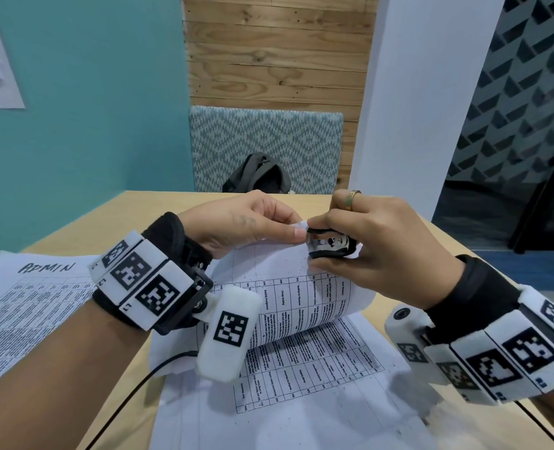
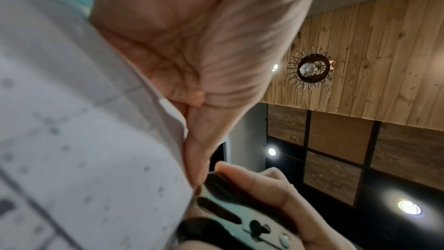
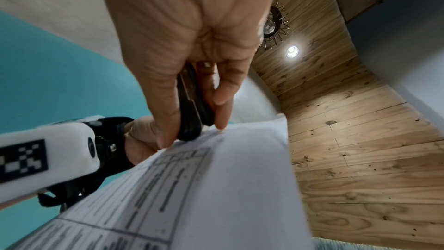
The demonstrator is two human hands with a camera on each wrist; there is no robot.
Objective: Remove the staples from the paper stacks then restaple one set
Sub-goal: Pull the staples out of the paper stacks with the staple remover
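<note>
My left hand (image 1: 269,222) pinches the raised corner of a printed paper stack (image 1: 304,300), thumb on top. That stack curls up off the table. My right hand (image 1: 366,235) grips a black and chrome staple remover (image 1: 330,245) and holds its jaws against the same corner, right beside my left thumb. In the left wrist view my left hand (image 2: 197,159) lies along the paper stack (image 2: 84,140), with the staple remover (image 2: 240,221) below it. In the right wrist view my right hand (image 3: 199,121) squeezes the staple remover (image 3: 192,107) at the paper stack (image 3: 216,187) edge. The staple itself is hidden.
A second sheet set headed ADMIN (image 1: 25,297) lies on the wooden table (image 1: 84,228) at the left. More printed sheets (image 1: 301,401) lie flat under the raised stack. A black cable (image 1: 145,381) runs under my left wrist. A dark bag (image 1: 259,173) sits on the chair behind.
</note>
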